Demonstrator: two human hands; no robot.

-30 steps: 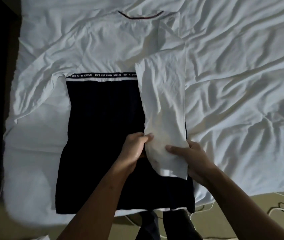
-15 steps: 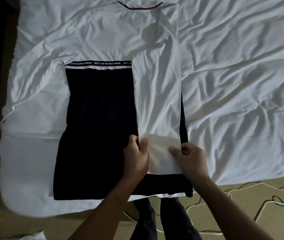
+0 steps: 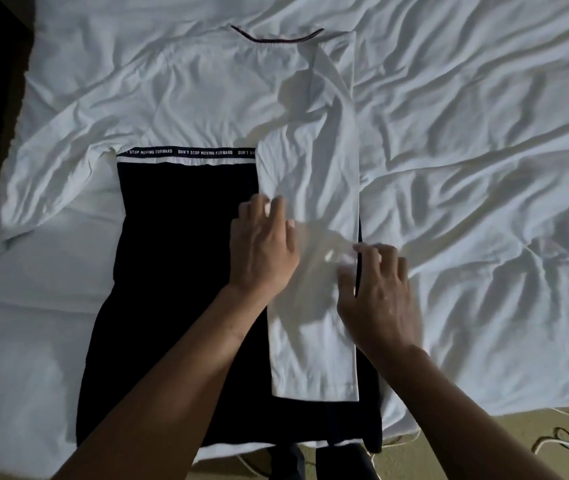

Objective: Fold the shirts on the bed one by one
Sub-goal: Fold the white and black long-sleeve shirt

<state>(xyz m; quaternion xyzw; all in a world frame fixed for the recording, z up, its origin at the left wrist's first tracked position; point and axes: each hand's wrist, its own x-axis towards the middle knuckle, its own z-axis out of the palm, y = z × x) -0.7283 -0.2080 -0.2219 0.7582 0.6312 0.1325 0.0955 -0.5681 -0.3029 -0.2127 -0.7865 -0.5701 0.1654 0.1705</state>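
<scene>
Bed point(image 3: 490, 174) under wrinkled white sheet point(image 3: 518, 306). Tan floor point(image 3: 477, 452) beyond near edge, cables point(image 3: 568, 444) lying there. Left side dark. Dim light.

The shirt point(image 3: 179, 271), white above and dark below, lies flat on the rumpled bed point(image 3: 483, 168). Its right sleeve point(image 3: 310, 188) is folded down over the dark part. The left hand point(image 3: 262, 251) rests flat on the sleeve's left edge and the right hand point(image 3: 380, 299) on its right edge. Cables point(image 3: 567, 443) trail on the floor.
</scene>
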